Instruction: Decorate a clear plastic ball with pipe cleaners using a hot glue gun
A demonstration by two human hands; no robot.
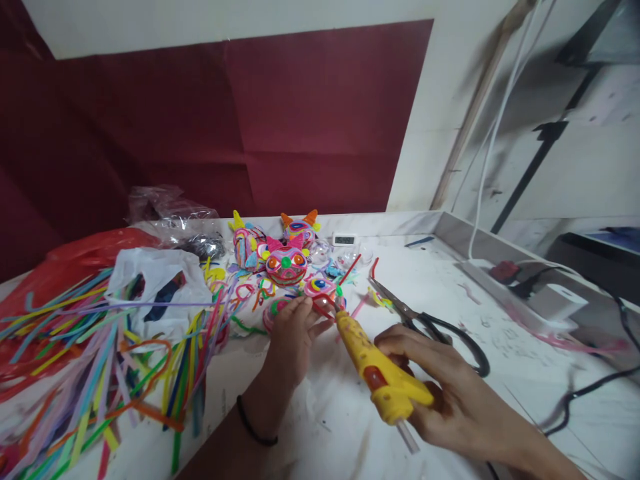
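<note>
no lettering i can read anywhere. my right hand is wrapped around the yellow glue gun, its nozzle at the small red piece my left hand pinches on the table. scissors lie just beyond, pipe cleaners heaped left.

Your left hand lies palm-down, fingers pinched forward, black band at wrist. Your right hand is fist-curled, index extended forward.
</note>
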